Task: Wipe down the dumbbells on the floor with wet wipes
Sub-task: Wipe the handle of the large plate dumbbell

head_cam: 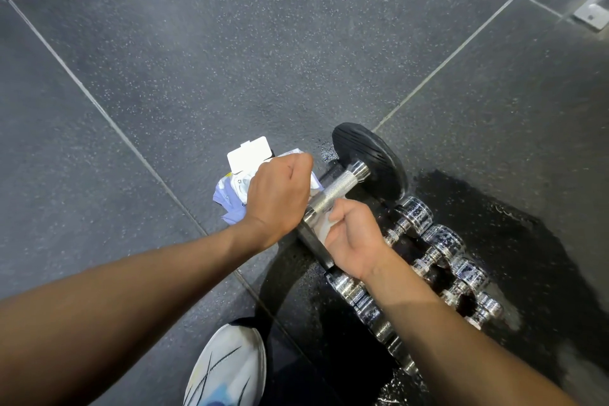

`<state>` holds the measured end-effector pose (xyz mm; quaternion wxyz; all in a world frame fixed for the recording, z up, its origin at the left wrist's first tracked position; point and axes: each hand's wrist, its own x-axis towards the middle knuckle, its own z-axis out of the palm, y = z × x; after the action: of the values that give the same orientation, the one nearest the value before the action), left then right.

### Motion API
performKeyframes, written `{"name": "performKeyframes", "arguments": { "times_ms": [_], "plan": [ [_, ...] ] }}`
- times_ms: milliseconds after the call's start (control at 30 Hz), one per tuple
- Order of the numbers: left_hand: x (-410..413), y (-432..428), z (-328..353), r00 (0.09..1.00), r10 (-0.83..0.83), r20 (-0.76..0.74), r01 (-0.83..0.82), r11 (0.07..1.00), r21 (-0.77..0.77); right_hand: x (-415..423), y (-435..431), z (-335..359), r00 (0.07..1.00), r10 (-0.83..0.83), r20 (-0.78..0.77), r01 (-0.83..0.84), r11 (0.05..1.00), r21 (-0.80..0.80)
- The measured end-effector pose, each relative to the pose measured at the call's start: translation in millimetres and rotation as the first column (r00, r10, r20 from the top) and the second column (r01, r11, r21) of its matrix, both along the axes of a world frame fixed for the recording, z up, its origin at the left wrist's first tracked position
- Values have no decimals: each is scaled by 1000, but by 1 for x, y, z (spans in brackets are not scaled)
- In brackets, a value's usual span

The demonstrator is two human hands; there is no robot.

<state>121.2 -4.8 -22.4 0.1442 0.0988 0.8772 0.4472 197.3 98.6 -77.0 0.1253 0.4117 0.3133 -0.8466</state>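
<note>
A large dumbbell with black round plates [372, 161] and a knurled chrome handle [336, 188] lies tilted on the dark floor. My left hand [280, 191] is closed in a fist on the left side of the handle. My right hand [352, 237] presses a white wet wipe [321, 226] around the handle's near end, next to the near plate [314, 245]. The wet wipes pack [230, 196], its white lid [248, 155] flipped open, lies on the floor behind my left hand and is partly hidden by it.
Several small chrome dumbbells [438, 241] lie in a row on a wet dark patch [494, 208] to the right. My white shoe [227, 366] is at the bottom. A metal fitting [593, 13] sits at the far right. Grey speckled floor tiles [214, 43] spread ahead.
</note>
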Motion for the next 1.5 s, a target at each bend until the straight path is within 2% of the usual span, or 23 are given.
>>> {"name": "performKeyframes", "arguments": {
  "times_ms": [100, 200, 367, 433, 500, 533, 567, 633, 700, 767, 800, 833, 933, 1000, 1100, 1233, 1500],
  "plan": [
    [1, 0, 2, 1000, 0, 8, 0, 1000, -7, -6, -2, 8, 995, 91, 50, -93, 995, 27],
    [2, 2, 9, 1000, -15, 15, 15, 1000, -22, 0, 4, 13, 990, 107, 90, -116, 988, 107],
    [1, 1, 10, 1000, -9, 15, 9, 999, -31, 16, 8, 36, 987, 152, 47, -158, 974, 162],
    [1, 1, 10, 1000, -12, 21, 13, 1000, -29, 22, 10, 47, 982, 187, 17, -185, 945, 270],
    [1, 1, 11, 1000, -14, 21, 15, 999, -37, 30, 13, 56, 980, 196, 17, -181, 866, 467],
    [1, 2, 12, 1000, -18, 21, 19, 999, -43, 32, 15, 57, 978, 206, 22, -176, 772, 610],
    [1, 2, 12, 999, -26, 23, 27, 998, -53, 32, 18, 56, 973, 228, 34, -173, 628, 759],
    [2, 1, 13, 999, -43, 24, 44, 997, -64, 28, 22, 44, 930, 344, 127, -220, 247, 944],
    [1, 1, 11, 999, -39, 20, 41, 997, -64, 23, 24, 25, 832, 485, 268, -234, -130, 963],
    [0, 0, 6, 1000, -24, -6, 24, 997, -70, 23, 24, -2, 707, 547, 447, -193, -460, 867],
    [0, 0, 4, 1000, -20, -22, 18, 997, -74, 23, 24, -9, 656, 534, 534, -197, -562, 804],
    [-1, 0, 2, 999, -20, -32, 18, 997, -80, 25, 22, -13, 625, 527, 576, -206, -600, 773],
    [-2, 0, -1, 999, -6, -42, 3, 997, -80, 33, 15, -16, 508, 651, 563, -75, -618, 782],
    [-2, 0, 1, 1000, -4, -23, 2, 998, -69, 38, 16, -12, 386, 753, 533, 16, -584, 812],
    [0, 1, 6, 1000, -23, 4, 23, 997, -72, 42, 26, -3, 351, 795, 494, 26, -536, 844],
    [-1, 0, 4, 1000, -26, -2, 25, 997, -73, 51, 23, -6, 447, 717, 534, -21, -589, 808],
    [0, 0, 2, 998, -60, -26, 58, 995, -82, 21, 20, -8, 675, 498, 545, -205, -582, 787]
  ]
}}
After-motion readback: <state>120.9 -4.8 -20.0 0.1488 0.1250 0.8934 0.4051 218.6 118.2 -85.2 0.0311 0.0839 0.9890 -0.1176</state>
